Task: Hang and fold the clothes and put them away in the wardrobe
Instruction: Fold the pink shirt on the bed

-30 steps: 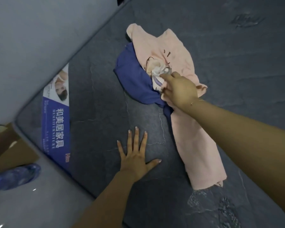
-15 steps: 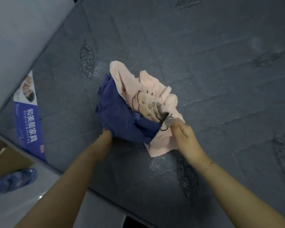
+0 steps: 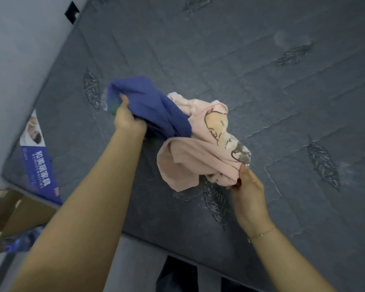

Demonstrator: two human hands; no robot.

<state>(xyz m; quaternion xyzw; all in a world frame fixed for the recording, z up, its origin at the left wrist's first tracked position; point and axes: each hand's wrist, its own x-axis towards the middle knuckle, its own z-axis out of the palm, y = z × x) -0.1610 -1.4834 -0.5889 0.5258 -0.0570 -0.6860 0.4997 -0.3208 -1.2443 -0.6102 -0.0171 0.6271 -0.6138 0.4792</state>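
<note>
Clothes (image 3: 177, 131) bunched within both hands' fingers (image 3: 246, 171)

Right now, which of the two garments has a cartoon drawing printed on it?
The pink garment, gripped by the right hand, carries the outlined cartoon print. The blue garment, gripped by the left hand, shows plain blue fabric.

Dim, cool, even light — soft focus throughout, slight motion blur, wide-angle bending toward the edges.
</note>
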